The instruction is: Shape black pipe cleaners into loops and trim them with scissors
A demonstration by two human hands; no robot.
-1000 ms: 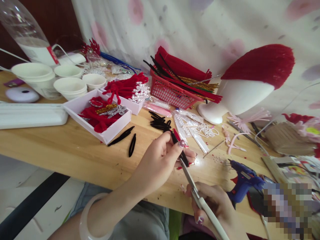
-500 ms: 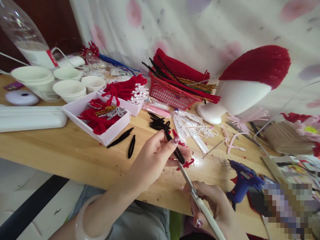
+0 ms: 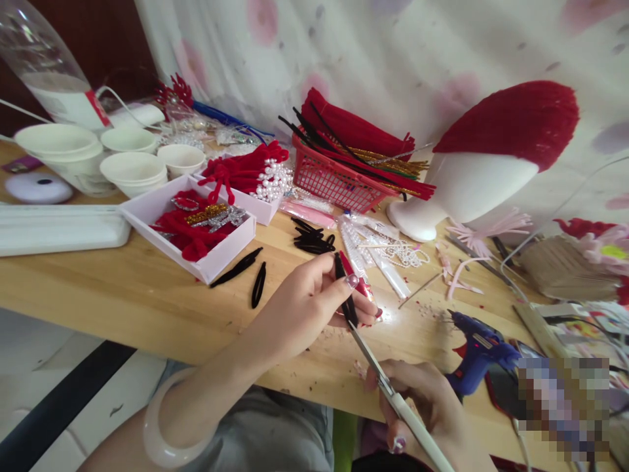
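Observation:
My left hand [image 3: 314, 298] pinches a black fuzzy pipe-cleaner loop [image 3: 350, 311] between thumb and fingers, its lower end pointing towards me. In my right hand [image 3: 437, 410] are scissors [image 3: 367, 349] with long light handles, their blade tips meeting the loop's lower end. Whether the blades are fully closed is hard to see. Beyond my left hand lies a pile of similar black loops [image 3: 314, 240]. Two more groups rest to its left: a black pair [image 3: 238, 267] and a single black loop [image 3: 258, 286]. A slim red packet [image 3: 354, 270] lies partly behind my fingers.
A white box [image 3: 221, 259] holds red and glittery pieces. Behind stand a red basket [image 3: 334, 177] of pipe cleaners, paper cups [image 3: 135, 172] and a white head form [image 3: 484, 183] with a red cap. A blue glue gun [image 3: 479, 351] lies right, near pearl strings [image 3: 405, 255].
The black loop and left fingers have turned slightly, and the loop sits a little lower against the scissor tips. The scissors have shifted slightly down and right. The view has moved slightly.

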